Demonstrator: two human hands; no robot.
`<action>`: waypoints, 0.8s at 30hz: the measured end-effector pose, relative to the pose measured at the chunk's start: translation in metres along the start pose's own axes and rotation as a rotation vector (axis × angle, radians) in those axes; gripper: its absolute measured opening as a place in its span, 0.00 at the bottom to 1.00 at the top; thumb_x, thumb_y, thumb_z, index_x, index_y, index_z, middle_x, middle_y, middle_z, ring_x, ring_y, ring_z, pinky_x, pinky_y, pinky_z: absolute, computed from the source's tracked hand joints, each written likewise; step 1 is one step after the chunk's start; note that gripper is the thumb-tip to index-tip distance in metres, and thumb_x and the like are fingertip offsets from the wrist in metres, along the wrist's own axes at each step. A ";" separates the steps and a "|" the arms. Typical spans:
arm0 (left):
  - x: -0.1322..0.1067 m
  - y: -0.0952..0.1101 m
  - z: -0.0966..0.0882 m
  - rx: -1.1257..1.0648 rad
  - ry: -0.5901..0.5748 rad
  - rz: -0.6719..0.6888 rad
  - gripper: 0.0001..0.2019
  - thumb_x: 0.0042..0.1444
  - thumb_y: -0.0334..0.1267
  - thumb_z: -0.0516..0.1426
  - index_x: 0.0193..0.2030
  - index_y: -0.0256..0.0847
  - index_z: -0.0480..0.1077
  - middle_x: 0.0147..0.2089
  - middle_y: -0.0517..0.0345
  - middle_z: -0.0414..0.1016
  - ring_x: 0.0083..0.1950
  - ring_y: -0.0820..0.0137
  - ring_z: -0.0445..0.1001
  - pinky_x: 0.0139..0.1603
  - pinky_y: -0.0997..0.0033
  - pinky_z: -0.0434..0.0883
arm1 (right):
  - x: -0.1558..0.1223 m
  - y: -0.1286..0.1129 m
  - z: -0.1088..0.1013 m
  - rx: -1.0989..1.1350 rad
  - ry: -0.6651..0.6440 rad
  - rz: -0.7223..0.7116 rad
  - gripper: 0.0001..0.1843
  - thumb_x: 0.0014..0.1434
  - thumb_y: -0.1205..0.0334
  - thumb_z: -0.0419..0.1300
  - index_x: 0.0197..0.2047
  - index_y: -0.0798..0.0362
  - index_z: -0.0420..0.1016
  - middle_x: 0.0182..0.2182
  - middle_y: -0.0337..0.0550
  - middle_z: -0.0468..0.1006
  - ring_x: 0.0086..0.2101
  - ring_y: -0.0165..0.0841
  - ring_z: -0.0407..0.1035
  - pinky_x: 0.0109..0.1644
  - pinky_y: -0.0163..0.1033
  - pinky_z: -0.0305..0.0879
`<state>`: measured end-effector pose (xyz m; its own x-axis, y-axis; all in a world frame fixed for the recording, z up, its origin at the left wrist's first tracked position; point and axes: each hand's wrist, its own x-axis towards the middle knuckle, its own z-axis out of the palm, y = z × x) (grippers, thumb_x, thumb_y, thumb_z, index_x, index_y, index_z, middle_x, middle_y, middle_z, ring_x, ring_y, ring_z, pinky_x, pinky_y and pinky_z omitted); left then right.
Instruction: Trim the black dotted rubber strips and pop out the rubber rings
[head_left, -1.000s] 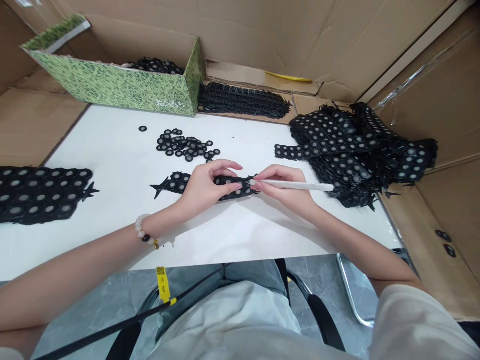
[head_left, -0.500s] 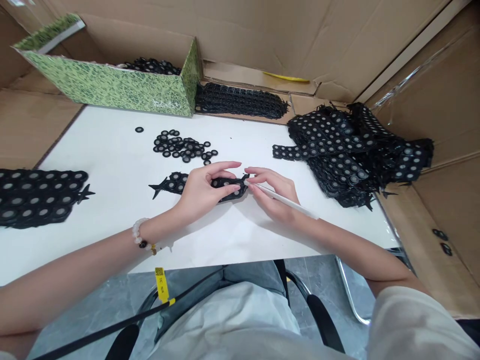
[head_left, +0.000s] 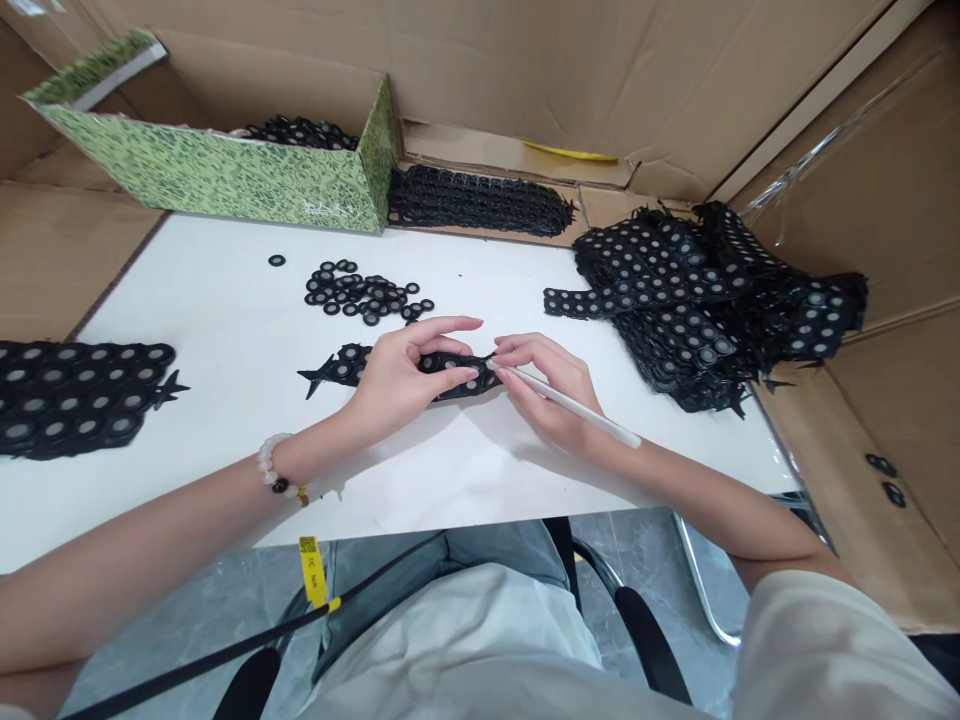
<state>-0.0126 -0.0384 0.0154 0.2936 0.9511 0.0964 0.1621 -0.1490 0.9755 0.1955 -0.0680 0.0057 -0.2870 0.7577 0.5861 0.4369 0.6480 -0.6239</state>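
My left hand (head_left: 405, 370) grips a black moulded strip of grey-centred rubber rings (head_left: 352, 365), its fingers over the strip's middle. The strip's spiky end sticks out to the left on the white table (head_left: 225, 310). My right hand (head_left: 544, 385) holds a slim white pen-like tool (head_left: 577, 408) like a pencil, with its tip at the strip's right end. Part of the strip is hidden under my fingers. Loose rings (head_left: 360, 293) lie just beyond my left hand.
A heap of ring strips (head_left: 675, 300) lies at the table's right, and a wide ring sheet (head_left: 75, 398) at the left. A green patterned box (head_left: 210, 175) holding rings stands at the back, beside a strip bundle (head_left: 480, 200). Cardboard (head_left: 862, 180) lines the surroundings.
The white tool has swung from nearly level to slanting down toward the right, and my right hand has turned with it. The strip stays in my left hand. The view has shifted slightly.
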 end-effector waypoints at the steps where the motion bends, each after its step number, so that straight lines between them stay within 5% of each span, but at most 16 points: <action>1: 0.001 0.000 0.000 -0.009 -0.001 0.005 0.22 0.50 0.37 0.69 0.52 0.40 0.77 0.47 0.51 0.84 0.48 0.62 0.83 0.51 0.69 0.77 | 0.000 -0.001 0.000 -0.005 -0.001 -0.011 0.03 0.68 0.64 0.59 0.43 0.49 0.75 0.42 0.46 0.82 0.47 0.37 0.78 0.52 0.44 0.75; 11: 0.005 0.001 -0.003 -0.031 -0.005 -0.007 0.22 0.45 0.39 0.70 0.46 0.40 0.70 0.36 0.57 0.80 0.39 0.66 0.82 0.37 0.75 0.74 | 0.001 0.002 -0.001 0.047 -0.003 0.008 0.04 0.67 0.63 0.60 0.42 0.50 0.77 0.42 0.46 0.82 0.44 0.35 0.77 0.50 0.43 0.74; 15: 0.010 0.002 -0.008 0.124 -0.090 0.007 0.26 0.45 0.43 0.70 0.51 0.40 0.72 0.36 0.58 0.81 0.36 0.67 0.79 0.37 0.72 0.72 | 0.005 0.011 -0.002 0.232 -0.006 0.181 0.06 0.65 0.58 0.63 0.38 0.50 0.78 0.40 0.45 0.83 0.40 0.34 0.78 0.43 0.40 0.75; 20: 0.017 -0.005 -0.014 0.323 -0.275 -0.032 0.14 0.50 0.48 0.67 0.31 0.37 0.77 0.27 0.60 0.75 0.30 0.69 0.72 0.30 0.72 0.64 | 0.008 0.011 -0.005 0.296 -0.020 0.284 0.09 0.62 0.55 0.66 0.36 0.51 0.80 0.39 0.45 0.84 0.40 0.35 0.79 0.44 0.41 0.76; 24: 0.016 -0.007 -0.015 0.301 -0.229 -0.011 0.14 0.51 0.48 0.65 0.33 0.37 0.79 0.27 0.60 0.75 0.28 0.71 0.69 0.29 0.73 0.63 | 0.008 0.011 -0.009 0.287 -0.042 0.260 0.07 0.62 0.57 0.66 0.36 0.51 0.81 0.44 0.47 0.84 0.46 0.37 0.79 0.48 0.43 0.77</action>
<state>-0.0226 -0.0179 0.0133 0.4879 0.8729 0.0066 0.4257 -0.2446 0.8712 0.2056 -0.0556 0.0081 -0.2353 0.8983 0.3711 0.2456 0.4244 -0.8715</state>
